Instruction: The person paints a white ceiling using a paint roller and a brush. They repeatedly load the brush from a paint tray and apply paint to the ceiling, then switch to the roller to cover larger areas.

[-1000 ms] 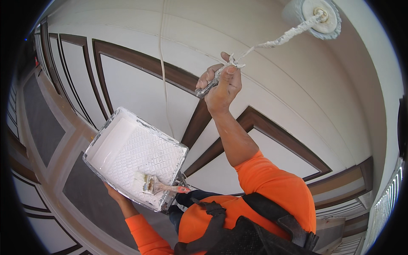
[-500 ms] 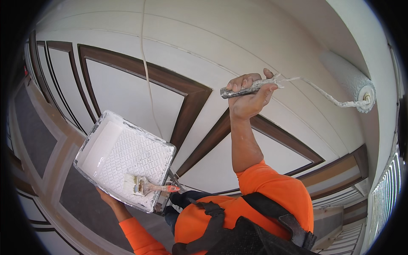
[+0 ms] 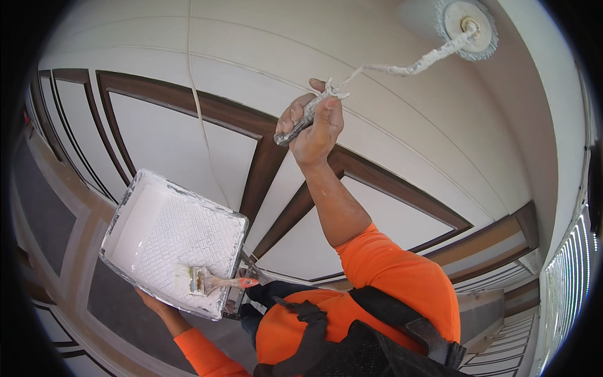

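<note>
Right hand: the right hand (image 3: 314,125) was raised overhead, its grip wrapped tight around the paint roller handle (image 3: 301,119).
Paint roller: the roller sleeve (image 3: 466,26) sat up and to the right of the right hand, pressed against the white ceiling (image 3: 352,56), joined to the handle by a bent, paint-crusted wire frame (image 3: 402,66).
Left hand: the left hand (image 3: 151,303) was mostly hidden under the paint tray (image 3: 176,239), well below and left of the right hand; its fingers could not be seen, so whether the grip was spread or curled I cannot tell.
Brush: a small flat brush (image 3: 210,283) lay in the tray's near corner, orange handle overhanging the rim.
Handling: the roller looked light but top-heavy, its handle likely slick with paint; best held mid-handle. The tray, holding wet paint, probably needed level support from beneath.
Surroundings: brown trim (image 3: 264,169) ran below the right hand.
</note>
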The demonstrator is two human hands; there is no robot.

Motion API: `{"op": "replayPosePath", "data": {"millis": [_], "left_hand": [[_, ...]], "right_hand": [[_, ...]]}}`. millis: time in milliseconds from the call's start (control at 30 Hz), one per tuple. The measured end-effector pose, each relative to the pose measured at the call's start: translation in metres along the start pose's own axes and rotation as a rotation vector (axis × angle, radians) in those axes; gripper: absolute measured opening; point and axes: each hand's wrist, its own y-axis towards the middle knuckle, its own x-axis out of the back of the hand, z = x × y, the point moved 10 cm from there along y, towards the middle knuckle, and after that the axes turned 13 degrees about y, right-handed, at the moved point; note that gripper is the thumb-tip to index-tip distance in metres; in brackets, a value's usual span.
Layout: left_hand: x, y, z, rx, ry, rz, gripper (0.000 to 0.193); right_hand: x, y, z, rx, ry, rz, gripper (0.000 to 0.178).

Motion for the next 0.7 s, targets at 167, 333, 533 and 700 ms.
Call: {"op": "replayPosePath", "data": {"millis": [167, 333, 533, 700], "left_hand": [[-0.003, -0.004, -0.002, 0.014, -0.057, -0.026, 0.055], [0.005, 0.003, 0.007, 0.005, -0.053, -0.02, 0.054], [0.011, 0.012, 0.017, 0.001, -0.094, 0.015, 0.054], [0.005, 0.007, 0.013, 0.017, -0.096, 0.002, 0.054]], "right_hand": [[0.024, -0.002, 0.04, 0.103, -0.015, -0.129, 0.066], [0.046, -0.003, 0.075, 0.222, -0.032, -0.208, 0.066], [0.03, 0.0, 0.055, 0.158, 0.049, -0.14, 0.061], [-0.005, 0.003, 0.014, 0.065, 0.095, -0.006, 0.057]]}}
